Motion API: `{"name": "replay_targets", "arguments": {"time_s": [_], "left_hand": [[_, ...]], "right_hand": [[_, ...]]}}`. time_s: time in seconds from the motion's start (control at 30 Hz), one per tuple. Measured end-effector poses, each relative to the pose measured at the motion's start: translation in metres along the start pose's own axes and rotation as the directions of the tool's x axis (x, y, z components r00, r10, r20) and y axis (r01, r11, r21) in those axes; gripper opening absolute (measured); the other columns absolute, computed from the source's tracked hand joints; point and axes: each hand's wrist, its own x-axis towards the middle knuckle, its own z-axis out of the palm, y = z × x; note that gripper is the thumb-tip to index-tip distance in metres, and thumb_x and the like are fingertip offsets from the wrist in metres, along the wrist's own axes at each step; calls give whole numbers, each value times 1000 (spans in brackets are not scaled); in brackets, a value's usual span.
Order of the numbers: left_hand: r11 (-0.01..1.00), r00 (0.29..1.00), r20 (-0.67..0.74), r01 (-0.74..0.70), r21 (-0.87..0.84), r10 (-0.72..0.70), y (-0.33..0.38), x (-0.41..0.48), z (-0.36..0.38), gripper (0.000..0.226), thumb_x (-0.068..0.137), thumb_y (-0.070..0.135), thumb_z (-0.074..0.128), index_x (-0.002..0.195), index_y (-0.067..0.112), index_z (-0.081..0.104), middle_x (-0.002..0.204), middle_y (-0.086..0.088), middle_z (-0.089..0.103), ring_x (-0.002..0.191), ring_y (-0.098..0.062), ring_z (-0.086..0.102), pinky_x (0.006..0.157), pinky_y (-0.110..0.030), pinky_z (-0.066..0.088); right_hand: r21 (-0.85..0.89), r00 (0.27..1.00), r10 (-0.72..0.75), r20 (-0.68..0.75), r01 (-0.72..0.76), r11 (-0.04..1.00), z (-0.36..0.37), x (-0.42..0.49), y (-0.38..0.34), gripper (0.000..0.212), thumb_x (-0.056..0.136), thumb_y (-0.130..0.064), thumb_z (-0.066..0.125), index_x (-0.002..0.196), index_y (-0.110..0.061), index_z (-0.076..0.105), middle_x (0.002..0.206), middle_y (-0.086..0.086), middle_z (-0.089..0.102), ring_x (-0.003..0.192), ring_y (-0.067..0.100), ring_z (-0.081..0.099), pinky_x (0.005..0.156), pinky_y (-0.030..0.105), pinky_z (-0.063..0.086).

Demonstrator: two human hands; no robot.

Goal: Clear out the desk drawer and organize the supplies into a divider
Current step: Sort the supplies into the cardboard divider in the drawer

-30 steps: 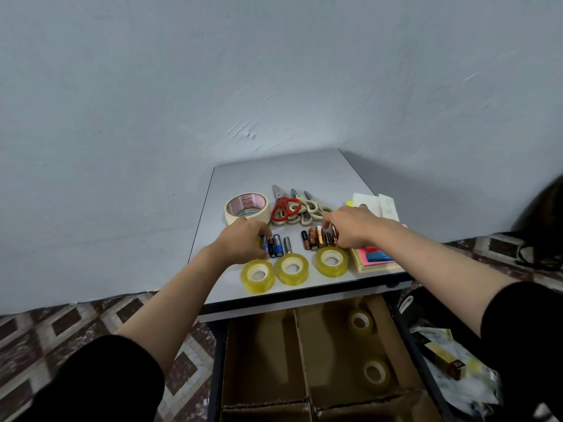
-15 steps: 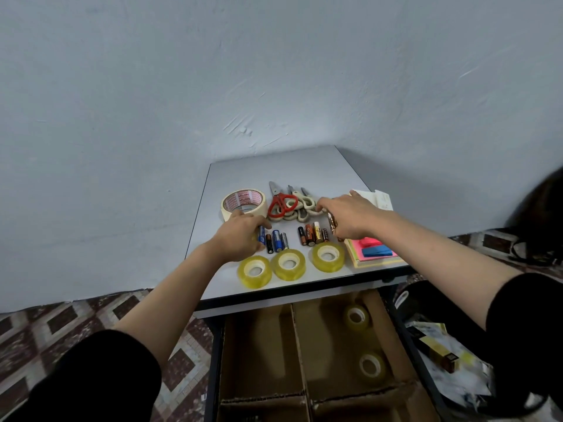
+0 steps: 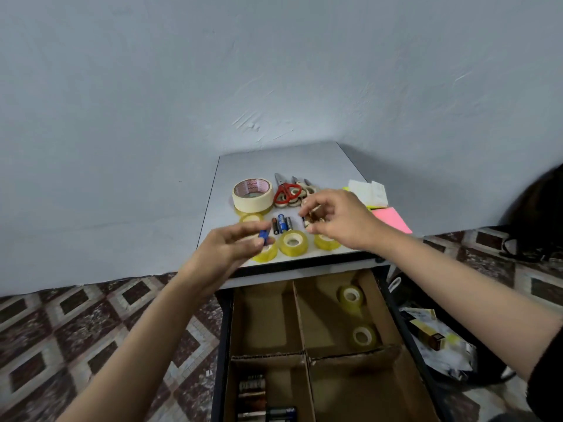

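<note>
My left hand [image 3: 231,243] pinches a blue battery [image 3: 263,236] just above the desk's front edge. My right hand [image 3: 336,219] curls around several batteries [image 3: 312,219], lifted over the desk. Three more batteries [image 3: 281,224] lie on the grey desk [image 3: 304,159] between the hands. Clear tape rolls [image 3: 293,242] sit along the front edge. The open drawer holds a cardboard divider [image 3: 300,318]; two tape rolls [image 3: 351,296] lie in its back right compartment and several batteries [image 3: 259,397] in its front left one.
A wide masking tape roll [image 3: 253,193], scissors [image 3: 286,191] and stacks of sticky notes [image 3: 393,217] lie on the desk. A blue wall stands behind. A bag with boxes [image 3: 432,339] rests on the patterned floor to the right.
Both hands have lifted off the row of batteries and pulled back toward me, each holding batteries. The view has tilted down, showing more of the drawer.
</note>
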Motion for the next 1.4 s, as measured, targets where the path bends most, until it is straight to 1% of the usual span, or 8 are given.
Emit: {"name": "replay_targets", "arguments": {"time_s": [0.1,0.23,0.4,0.5,0.67,0.9,1.17,1.4], "left_hand": [[962,987,33,160,-220,-156,-26,-38,2,31,68,0,60,96,6,69,96,-7,73,90,-14,70,73,-19,56],[920,954,3,289,-265,-299,-64,-76,8,27,69,9,60,94,4,70,93,-4,73,82,-13,70,70,-21,56],[883,902,-61,401,-246,-427,-105,-97,12,13,80,-5,59,83,3,69,92,-5,72,77,-17,71,67,-23,57],[887,903,-17,419,-194,-430,-117,-101,11,27,74,-2,65,99,7,65,95,-9,71,84,-21,70,78,-30,57],[875,880,-4,473,98,-475,-140,-95,3,31,77,-8,66,101,11,62,93,-13,67,92,-27,67,91,-41,52],[723,886,40,349,596,-461,-160,-69,3,27,79,0,69,101,15,66,88,5,65,76,-2,63,66,-8,50],[425,883,175,31,905,-435,-205,-53,23,35,86,9,62,121,15,62,123,0,61,117,-14,53,102,-24,39],[404,885,229,-51,913,-405,-214,-49,20,36,87,7,60,121,19,62,124,1,60,119,-14,51,101,-21,36]], "right_hand": [[180,984,151,92,-165,970,15,-33,5,22,73,2,74,82,-17,66,105,5,66,95,25,66,88,34,53],[571,926,321,197,-375,730,41,-73,19,10,77,5,68,84,-3,68,94,15,68,73,21,69,69,31,60],[582,873,435,221,-476,660,70,-103,46,15,81,11,61,80,-2,67,95,13,68,67,20,70,59,26,57],[568,860,443,251,-502,652,78,-110,56,19,79,12,62,93,-1,65,93,13,67,65,19,71,57,23,57],[597,798,486,358,-595,538,89,-109,73,32,78,12,63,109,3,61,90,16,68,68,20,70,62,23,58],[430,702,461,543,-704,566,89,-98,92,22,77,13,63,97,4,66,91,8,71,71,16,71,64,19,57],[489,690,476,545,-723,488,97,-88,111,21,77,14,61,95,4,64,88,18,69,72,15,71,67,19,57],[493,716,507,480,-698,518,97,-83,114,23,78,11,61,99,3,64,92,17,68,76,19,70,69,23,59]]}}
